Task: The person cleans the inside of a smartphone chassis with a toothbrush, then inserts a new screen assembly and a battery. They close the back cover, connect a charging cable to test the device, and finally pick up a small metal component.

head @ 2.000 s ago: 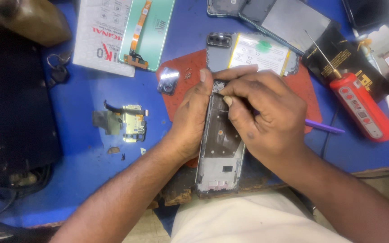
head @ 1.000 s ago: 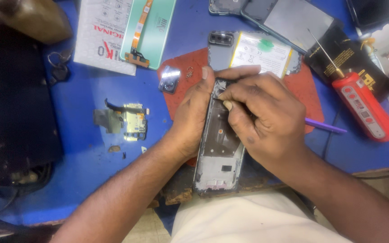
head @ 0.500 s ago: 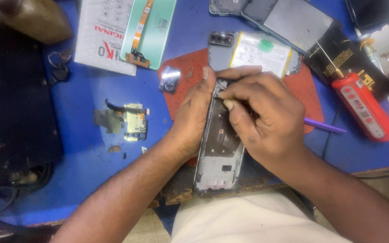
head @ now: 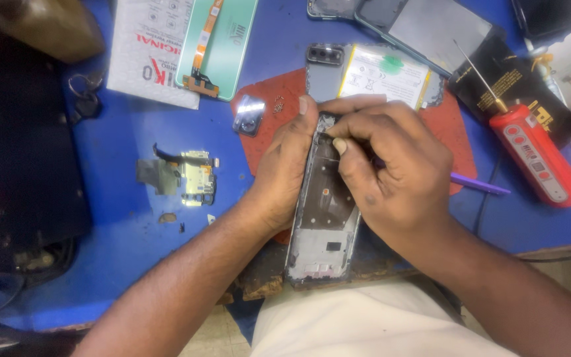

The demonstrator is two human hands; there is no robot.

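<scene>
An opened phone frame [head: 322, 231] lies lengthwise on the blue table, its near end over the table's front edge. My left hand [head: 285, 172] grips the frame's left side, thumb near its top. My right hand [head: 391, 172] is closed over the upper part of the frame, fingertips pressed into its top end, and holds a purple tool [head: 480, 186] whose end sticks out to the right. The tool's tip is hidden under my fingers.
A red mat [head: 266, 112] lies under the frame with small screws and a camera part [head: 249, 124]. Beyond it lie a phone battery [head: 384, 73] and back cover. A circuit board [head: 190, 178] sits at left, a red electric screwdriver [head: 536, 155] at right, a packaged flex cable [head: 213, 43] up top.
Both hands stay on the phone frame. My right fingers have shifted only slightly at the frame's top end; nothing else has moved.
</scene>
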